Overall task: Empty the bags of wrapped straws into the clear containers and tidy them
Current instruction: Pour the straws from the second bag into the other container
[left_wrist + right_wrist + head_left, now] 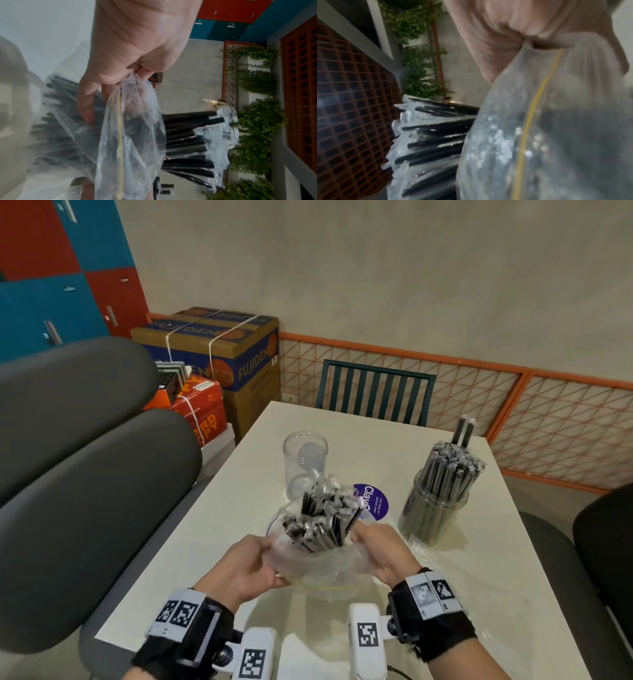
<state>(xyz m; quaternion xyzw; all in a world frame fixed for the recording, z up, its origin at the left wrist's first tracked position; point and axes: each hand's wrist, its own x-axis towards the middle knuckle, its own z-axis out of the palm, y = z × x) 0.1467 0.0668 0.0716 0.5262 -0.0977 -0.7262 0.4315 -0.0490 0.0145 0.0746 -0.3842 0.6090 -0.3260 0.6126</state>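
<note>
Straws [322, 518] jut from the bag [318, 566] both hands' fingers [270, 563] pinch, palms facing.

Empty container [305, 463] on table [479, 594], left of full container [436, 508]; held bag of straws [322, 529] in front; chair [373, 392] behind table.

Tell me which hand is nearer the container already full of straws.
Right. The right hand grips the bag just left of and in front of the full container; the left hand grips the bag's far side, further away.
</note>
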